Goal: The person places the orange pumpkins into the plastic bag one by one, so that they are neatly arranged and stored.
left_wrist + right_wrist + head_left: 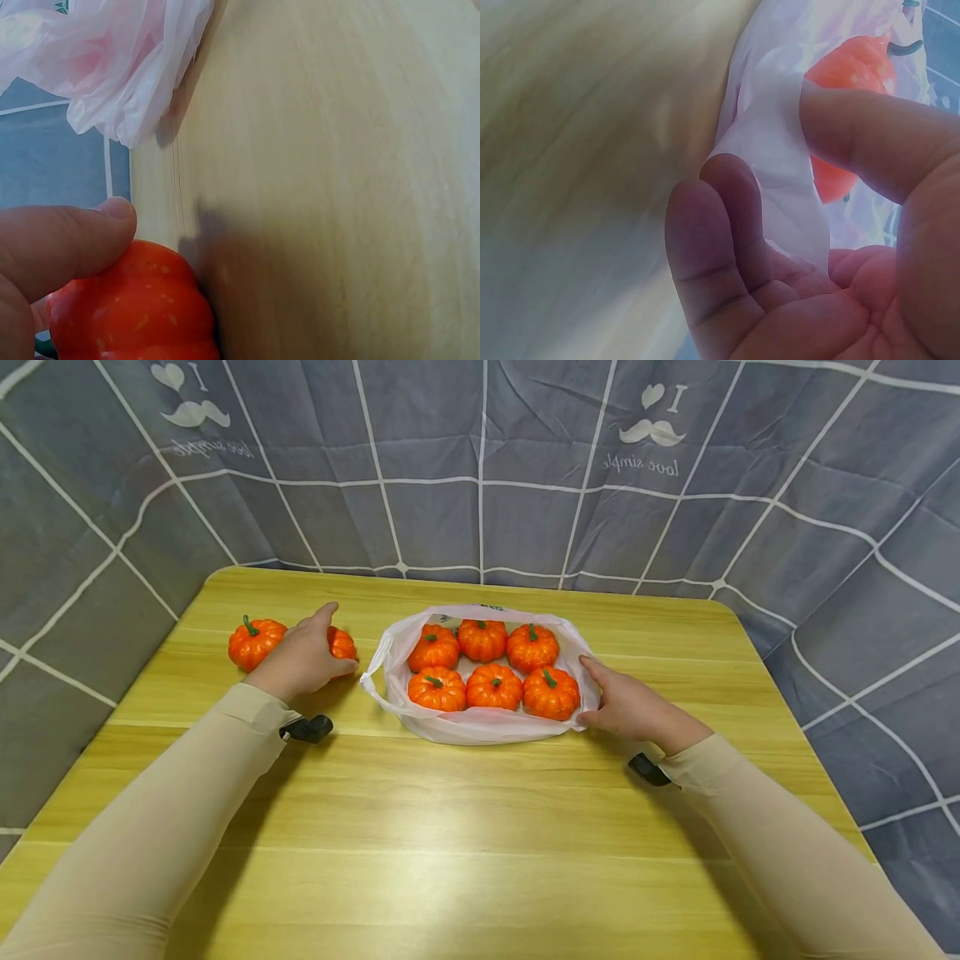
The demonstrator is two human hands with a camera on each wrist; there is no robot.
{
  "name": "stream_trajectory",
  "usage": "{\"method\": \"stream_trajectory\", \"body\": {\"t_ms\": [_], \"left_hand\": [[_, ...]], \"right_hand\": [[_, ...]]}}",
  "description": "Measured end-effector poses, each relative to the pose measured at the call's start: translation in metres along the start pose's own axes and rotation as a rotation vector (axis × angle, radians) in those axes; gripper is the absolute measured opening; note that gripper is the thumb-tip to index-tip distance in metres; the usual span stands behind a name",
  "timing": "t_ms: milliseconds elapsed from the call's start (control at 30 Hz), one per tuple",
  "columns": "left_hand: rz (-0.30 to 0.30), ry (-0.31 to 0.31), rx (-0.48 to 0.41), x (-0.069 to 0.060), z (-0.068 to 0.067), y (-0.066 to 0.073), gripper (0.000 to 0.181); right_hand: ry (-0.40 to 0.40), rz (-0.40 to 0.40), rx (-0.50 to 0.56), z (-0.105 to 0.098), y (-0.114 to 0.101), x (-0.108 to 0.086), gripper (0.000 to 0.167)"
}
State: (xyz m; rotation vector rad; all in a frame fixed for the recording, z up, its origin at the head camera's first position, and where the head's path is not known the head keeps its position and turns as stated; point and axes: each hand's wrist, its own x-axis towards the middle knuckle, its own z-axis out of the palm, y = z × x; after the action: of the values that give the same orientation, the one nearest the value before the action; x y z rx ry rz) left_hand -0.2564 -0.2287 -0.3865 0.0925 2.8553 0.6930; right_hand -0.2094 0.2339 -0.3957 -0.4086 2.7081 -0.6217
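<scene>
Head: eight pumpkins (pixel 494 686), six in one bag (pixel 487 732).

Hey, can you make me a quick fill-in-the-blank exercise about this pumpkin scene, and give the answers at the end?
1. In the head view, the plastic bag contains exactly ____ orange pumpkins.
2. The right hand grips the edge of the ____.
3. In the head view, the pumpkin at the left hand is on the ____ side of the bag.
4. The stems of the bagged pumpkins are ____ in colour.

Missing words: six; bag; left; green.
</scene>
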Motion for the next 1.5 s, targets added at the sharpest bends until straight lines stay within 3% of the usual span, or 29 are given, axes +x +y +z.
{"method": "stream_trajectory", "body": {"t_ms": [633, 1100, 1500], "left_hand": [[0.023, 0.023, -0.024, 0.001, 0.002, -0.002, 0.110], [0.084, 0.003, -0.048, 0.002, 0.006, 0.012, 0.102], [0.115, 0.035, -0.068, -0.002, 0.006, 0.021, 0.101]], "right_hand": [[-0.005, -0.002, 0.026, 0.008, 0.005, 0.006, 0.099], [-0.003, -0.005, 0.041, 0.009, 0.003, 0.008, 0.098], [-0.013, -0.005, 0.028, 0.008, 0.001, 0.007, 0.098]]}}
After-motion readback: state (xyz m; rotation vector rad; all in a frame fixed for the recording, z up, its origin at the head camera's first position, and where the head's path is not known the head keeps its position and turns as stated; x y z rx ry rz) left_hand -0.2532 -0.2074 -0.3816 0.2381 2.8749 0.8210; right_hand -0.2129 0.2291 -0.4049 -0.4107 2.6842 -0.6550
